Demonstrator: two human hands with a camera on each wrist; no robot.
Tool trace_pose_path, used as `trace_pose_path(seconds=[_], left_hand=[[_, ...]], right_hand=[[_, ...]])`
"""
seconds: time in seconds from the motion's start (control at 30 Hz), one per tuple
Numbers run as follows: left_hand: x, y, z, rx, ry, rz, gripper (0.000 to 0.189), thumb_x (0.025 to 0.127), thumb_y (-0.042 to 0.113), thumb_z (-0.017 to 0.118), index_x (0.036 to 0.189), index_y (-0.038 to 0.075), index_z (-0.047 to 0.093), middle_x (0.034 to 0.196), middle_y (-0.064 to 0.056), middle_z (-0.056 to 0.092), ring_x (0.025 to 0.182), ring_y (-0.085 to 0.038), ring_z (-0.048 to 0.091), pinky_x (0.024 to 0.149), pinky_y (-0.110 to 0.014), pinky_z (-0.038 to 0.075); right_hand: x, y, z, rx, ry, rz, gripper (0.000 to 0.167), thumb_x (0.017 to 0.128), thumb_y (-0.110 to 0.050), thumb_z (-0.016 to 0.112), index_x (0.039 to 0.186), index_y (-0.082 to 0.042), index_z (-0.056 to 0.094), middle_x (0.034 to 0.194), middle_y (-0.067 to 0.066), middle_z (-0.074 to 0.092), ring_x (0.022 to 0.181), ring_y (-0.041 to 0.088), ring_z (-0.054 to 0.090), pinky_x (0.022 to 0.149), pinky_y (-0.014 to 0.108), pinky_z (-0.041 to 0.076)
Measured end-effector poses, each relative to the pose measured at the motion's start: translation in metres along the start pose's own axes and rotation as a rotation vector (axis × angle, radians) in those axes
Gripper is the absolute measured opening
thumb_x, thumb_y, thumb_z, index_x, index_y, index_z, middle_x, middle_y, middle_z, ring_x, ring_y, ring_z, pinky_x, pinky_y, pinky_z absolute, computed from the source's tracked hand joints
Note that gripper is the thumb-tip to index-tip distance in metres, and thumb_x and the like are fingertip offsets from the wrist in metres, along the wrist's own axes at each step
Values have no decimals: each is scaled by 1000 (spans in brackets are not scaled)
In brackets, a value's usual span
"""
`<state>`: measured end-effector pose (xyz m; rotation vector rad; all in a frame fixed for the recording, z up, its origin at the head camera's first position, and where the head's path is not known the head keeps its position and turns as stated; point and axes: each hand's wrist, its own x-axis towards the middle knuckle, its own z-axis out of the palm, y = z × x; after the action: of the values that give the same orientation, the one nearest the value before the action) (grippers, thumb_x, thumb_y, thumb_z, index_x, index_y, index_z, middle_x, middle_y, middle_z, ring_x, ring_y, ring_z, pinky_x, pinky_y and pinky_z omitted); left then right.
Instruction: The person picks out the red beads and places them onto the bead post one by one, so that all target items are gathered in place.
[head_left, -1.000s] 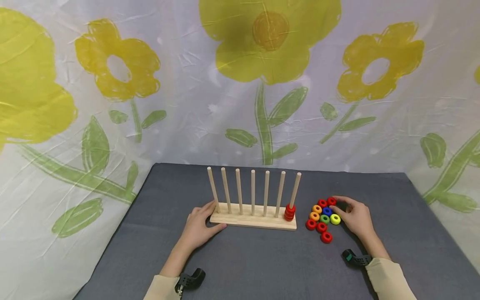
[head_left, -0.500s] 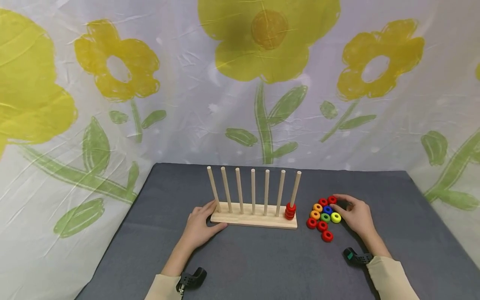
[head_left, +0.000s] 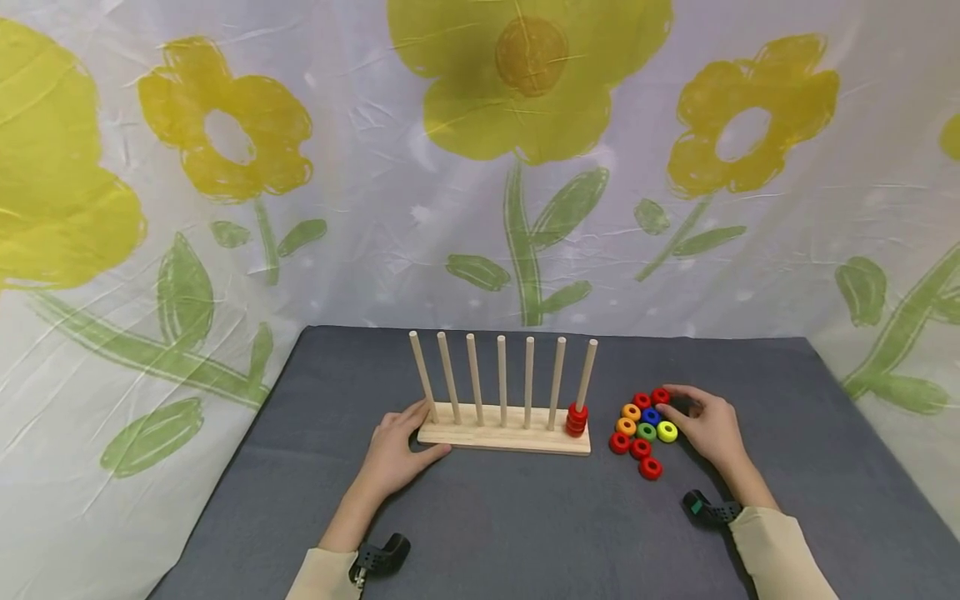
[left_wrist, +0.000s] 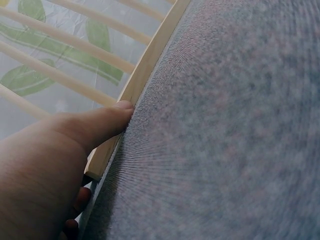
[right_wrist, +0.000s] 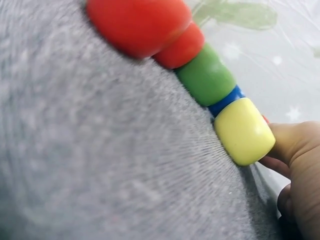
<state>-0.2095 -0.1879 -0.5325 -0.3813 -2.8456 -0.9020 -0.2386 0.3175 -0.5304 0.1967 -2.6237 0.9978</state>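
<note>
A wooden peg rack [head_left: 480, 435] with a row of several upright pegs stands on the dark cloth. My left hand [head_left: 392, 454] grips its left end, the thumb [left_wrist: 112, 117] pressing the front edge and the fingers reaching round the end. A short stack of red rings [head_left: 576, 421] sits on the rightmost peg. To the right lies a cluster of loose rings. My right hand [head_left: 708, 427] pinches the red ring [head_left: 660, 396] at the cluster's far right corner between thumb and index finger. The blue ring [head_left: 650, 416] and the yellow ring [right_wrist: 245, 132] lie close by its thumb.
Also in the cluster are orange rings [head_left: 631, 412], a green ring [head_left: 646, 432] and more red rings, one [head_left: 651, 468] at the near end. The dark cloth [head_left: 525, 525] covers the table. A flower-printed sheet [head_left: 360, 208] hangs behind it.
</note>
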Motion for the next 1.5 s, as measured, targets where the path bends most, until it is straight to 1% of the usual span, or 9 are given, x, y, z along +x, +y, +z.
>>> trace_pose_path(seconds=[0.2,0.33,0.47,0.73,0.87,1.0,1.1,1.23,1.5], left_hand=[[1,-1,0,1,25,16,87,86,50,80,153,6,47,152,-15,47,120,-37,48,98,-58,36],[2,-2,0,7,30,17,86,86,49,80,153,5,47,152,-15,47,121,-37,48,98,-58,36],[2,-2,-1,8,16,9,87,86,48,80,154,6,45,153,-14,46,122,-37,47,99,-58,36],[1,0,0,2,22,23,87,85,48,81,153,5,47,152,-16,47,120,-37,49,98,-58,37],[1,1,1,-1,19,17,87,85,47,81,153,5,47,152,-15,47,121,-37,48,99,-58,36],[1,1,1,-3,14,11,87,85,48,81,153,5,46,153,-14,46,122,-36,48,99,-57,36],[1,1,1,-3,12,9,87,85,48,80,153,5,47,153,-14,46,122,-36,48,99,-57,36],[1,0,1,7,5,3,87,86,50,80,153,6,47,154,-13,46,123,-36,47,99,-58,36],[2,0,1,8,-7,-9,87,86,50,79,153,6,47,154,-13,45,125,-37,46,100,-58,35]], right_hand=[[4,-4,-5,26,-14,4,36,93,-27,79,122,-8,73,49,-4,35,40,11,26,39,28,25],[6,-5,-8,46,-22,11,36,93,-28,78,123,-8,73,55,-3,46,41,10,26,39,28,25],[7,-8,-10,71,-37,28,38,93,-30,78,123,-8,73,59,-1,54,41,10,26,39,28,25],[4,-14,-10,88,-58,54,40,93,-34,78,124,-10,72,56,-1,48,40,10,27,39,28,27],[4,-18,-12,102,-53,43,40,93,-34,78,124,-10,73,63,1,57,39,8,26,38,28,27],[6,-27,-18,117,-43,51,39,93,-34,77,126,-12,72,54,-2,48,38,7,25,36,28,27],[7,-35,-22,113,-30,45,40,93,-34,77,127,-13,72,48,-4,36,37,8,24,36,29,27],[8,-42,-24,106,-17,19,41,93,-33,78,128,-12,71,48,-2,37,36,8,24,36,29,26],[9,-51,-28,102,-7,19,41,93,-33,78,127,-12,71,47,-5,31,36,8,23,35,29,25]])
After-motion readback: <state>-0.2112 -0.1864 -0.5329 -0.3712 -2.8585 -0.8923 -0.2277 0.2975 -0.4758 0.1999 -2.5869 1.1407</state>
